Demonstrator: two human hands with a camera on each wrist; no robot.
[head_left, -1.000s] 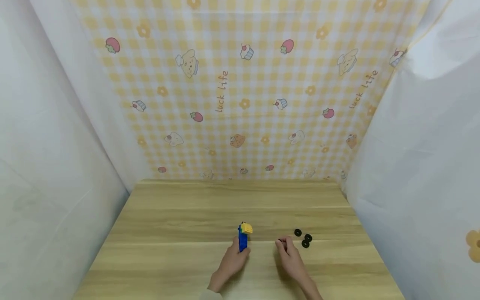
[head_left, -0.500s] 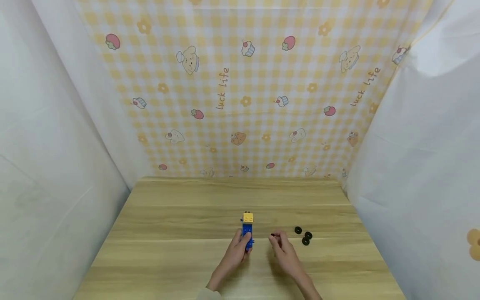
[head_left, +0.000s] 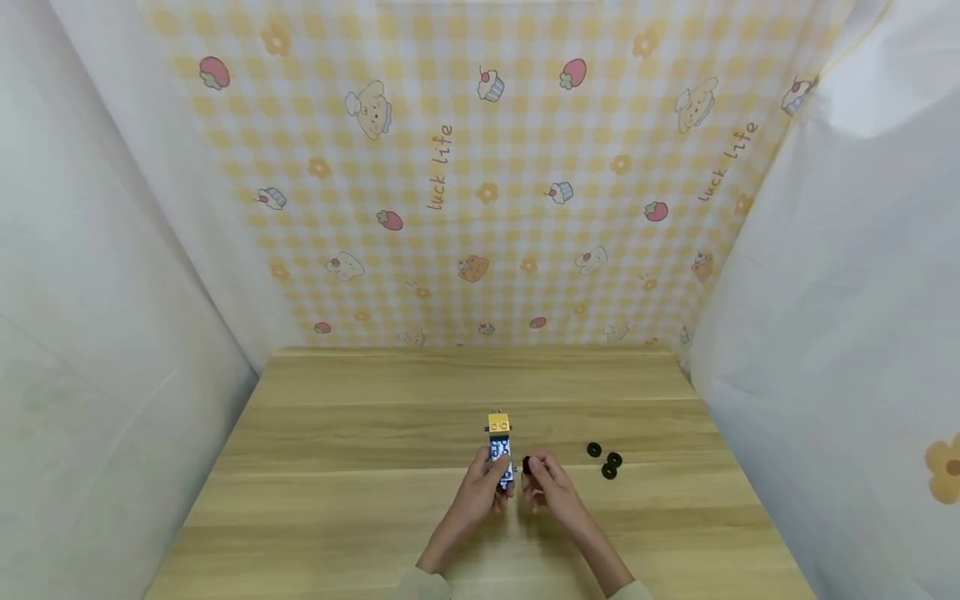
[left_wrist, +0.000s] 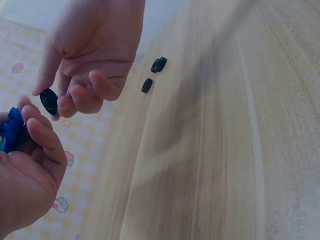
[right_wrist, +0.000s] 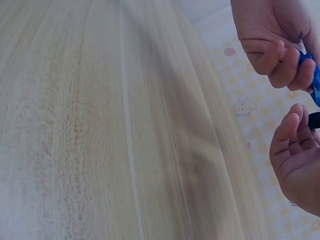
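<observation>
My left hand [head_left: 476, 490] grips a blue toy-brick vehicle [head_left: 500, 454], its thumb across the top and its fingers curled underneath. A yellow studded block [head_left: 498, 423] sits at the vehicle's far end, and small axle stubs stick out at its sides. Just to the right, my right hand [head_left: 555, 490] pinches a black toy wheel [left_wrist: 49, 101] between thumb and fingertips. The wheel stands on edge, facing the vehicle's near right side with a small gap between. In the right wrist view, only part of the wheel [right_wrist: 314, 120] and of the blue body [right_wrist: 315, 82] shows.
Several more black wheels [head_left: 610, 471] lie on the wooden table [head_left: 360, 500], right of my right hand; two of them touch. A yellow checked cloth [head_left: 487, 167] hangs behind the table, with white sheets [head_left: 810, 317] along both sides.
My right hand has moved left with the wheel, close to the vehicle. My left hand has turned the vehicle so its studded top faces up, and shifted it slightly right.
</observation>
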